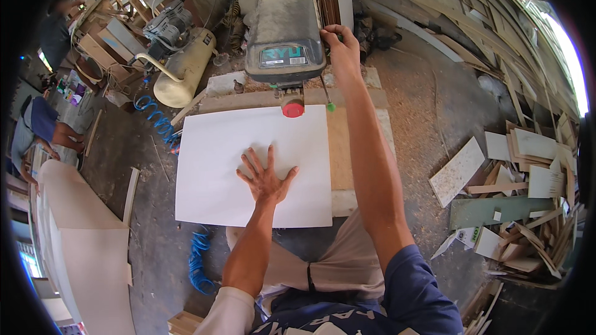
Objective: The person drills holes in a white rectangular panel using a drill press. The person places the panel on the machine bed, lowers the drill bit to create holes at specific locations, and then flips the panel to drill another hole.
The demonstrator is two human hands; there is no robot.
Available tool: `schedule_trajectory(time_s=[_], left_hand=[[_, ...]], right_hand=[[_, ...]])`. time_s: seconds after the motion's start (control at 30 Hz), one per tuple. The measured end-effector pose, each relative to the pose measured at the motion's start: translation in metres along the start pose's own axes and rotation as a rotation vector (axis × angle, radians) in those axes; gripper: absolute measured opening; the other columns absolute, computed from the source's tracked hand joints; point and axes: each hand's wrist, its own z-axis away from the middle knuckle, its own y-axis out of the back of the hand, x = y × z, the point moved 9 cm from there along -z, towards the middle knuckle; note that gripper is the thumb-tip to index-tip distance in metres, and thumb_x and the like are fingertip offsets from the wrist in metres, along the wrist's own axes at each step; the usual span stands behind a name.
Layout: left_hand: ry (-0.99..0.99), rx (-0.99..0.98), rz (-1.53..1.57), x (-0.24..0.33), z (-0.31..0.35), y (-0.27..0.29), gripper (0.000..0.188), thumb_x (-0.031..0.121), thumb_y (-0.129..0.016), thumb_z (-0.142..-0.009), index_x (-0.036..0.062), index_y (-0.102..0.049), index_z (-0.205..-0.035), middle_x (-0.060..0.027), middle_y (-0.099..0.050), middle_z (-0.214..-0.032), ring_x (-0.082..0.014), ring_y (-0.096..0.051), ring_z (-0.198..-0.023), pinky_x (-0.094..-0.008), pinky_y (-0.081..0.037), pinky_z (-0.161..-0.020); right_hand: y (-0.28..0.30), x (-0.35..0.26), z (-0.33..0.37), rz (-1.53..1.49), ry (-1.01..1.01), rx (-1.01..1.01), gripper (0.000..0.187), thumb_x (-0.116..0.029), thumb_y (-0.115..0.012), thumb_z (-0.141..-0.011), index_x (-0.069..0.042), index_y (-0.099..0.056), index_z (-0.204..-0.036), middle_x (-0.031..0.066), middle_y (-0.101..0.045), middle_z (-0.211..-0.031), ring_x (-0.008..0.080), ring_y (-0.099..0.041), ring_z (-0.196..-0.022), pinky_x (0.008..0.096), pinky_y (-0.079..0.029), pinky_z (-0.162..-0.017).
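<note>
Left hand (268, 181): lay palm down, spread wide
Left forearm (249, 251): slanted inward
Right hand (344, 46): reached farther forward, partly curled
Right arm (371, 155): stretched nearly straight

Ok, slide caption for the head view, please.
Left hand spread on a white panel, right hand at the side of a dusty machine.
</note>
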Motion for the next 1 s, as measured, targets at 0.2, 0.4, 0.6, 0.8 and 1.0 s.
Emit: schedule_trajectory(time_s=[0.2, 0.4, 0.6, 0.8, 1.0], left_hand=[[0.018, -0.023, 0.006, 0.003, 0.002, 0.002, 0.104, 0.088, -0.045, -0.086, 0.0310, -0.014, -0.167, -0.0226, 0.004, -0.173, -0.0450, 0.011, -0.158, -0.0719, 0.006, -0.120], [0.014, -0.005, 0.010, 0.002, 0.003, -0.001, 0.104, 0.087, -0.044, -0.087, 0.0300, -0.013, -0.167, -0.0228, 0.004, -0.173, -0.0448, 0.011, -0.158, -0.0700, 0.007, -0.121], [0.020, -0.026, 0.007, 0.005, 0.004, 0.003, 0.102, 0.087, -0.044, -0.087, 0.0323, -0.012, -0.167, -0.0231, 0.004, -0.172, -0.0442, 0.011, -0.158, -0.0695, 0.007, -0.121], [0.036, -0.036, -0.025, 0.002, 0.004, 0.002, 0.102, 0.088, -0.042, -0.087, 0.0338, -0.008, -0.167, -0.0228, 0.006, -0.172, -0.0439, 0.011, -0.158, -0.0691, 0.007, -0.122], [0.037, -0.046, -0.029, 0.003, 0.005, 0.001, 0.102, 0.088, -0.042, -0.087, 0.0338, -0.008, -0.167, -0.0226, 0.007, -0.172, -0.0434, 0.012, -0.158, -0.0690, 0.006, -0.122]], right_hand=[[0.001, -0.009, 0.007, 0.067, 0.084, 0.009, 0.017, -0.012, -0.068, -0.096, 0.003, -0.065, -0.105, 0.0094, -0.068, -0.092, 0.0172, -0.061, -0.089, 0.0311, -0.049, -0.083], [-0.001, -0.013, 0.018, 0.068, 0.129, -0.011, 0.017, -0.012, -0.065, -0.100, 0.000, -0.065, -0.111, 0.0049, -0.067, -0.093, 0.0122, -0.059, -0.089, 0.0274, -0.048, -0.081], [0.000, -0.013, 0.024, 0.038, 0.154, -0.057, 0.020, -0.014, -0.062, -0.103, 0.000, -0.059, -0.118, 0.0073, -0.066, -0.095, 0.0139, -0.059, -0.087, 0.0297, -0.050, -0.079], [-0.004, -0.010, 0.027, -0.003, 0.080, -0.097, 0.020, -0.012, -0.062, -0.103, 0.000, -0.060, -0.118, 0.0079, -0.069, -0.098, 0.0140, -0.061, -0.090, 0.0293, -0.050, -0.081], [-0.001, -0.009, 0.028, -0.014, 0.116, -0.076, 0.019, -0.011, -0.062, -0.102, 0.000, -0.060, -0.118, 0.0078, -0.068, -0.097, 0.0144, -0.061, -0.089, 0.0299, -0.050, -0.081]])
